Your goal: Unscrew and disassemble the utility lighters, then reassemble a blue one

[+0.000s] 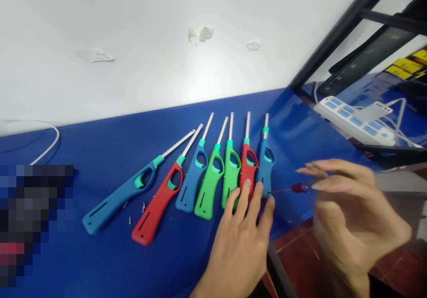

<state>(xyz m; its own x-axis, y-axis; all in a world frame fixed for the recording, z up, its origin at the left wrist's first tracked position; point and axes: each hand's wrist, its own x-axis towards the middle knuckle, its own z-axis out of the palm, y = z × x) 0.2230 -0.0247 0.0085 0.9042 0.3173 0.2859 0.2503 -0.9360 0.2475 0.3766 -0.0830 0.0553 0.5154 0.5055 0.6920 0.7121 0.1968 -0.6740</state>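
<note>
Your left hand (pixel 238 240) lies palm down, fingers spread over the lower ends of the rightmost blue gas lighter (pixel 265 173) and the red gas lighter (pixel 247 171) just left of it, thumb by the blue one's base. Right of that blue lighter, your blurred right hand (pixel 358 227) is raised and bent, fingertips pinching a red-handled screwdriver (pixel 298 187) whose shaft reaches the lighter's lower end. Print on the power strip (pixel 355 120), beyond it to the right, is too small to read.
</note>
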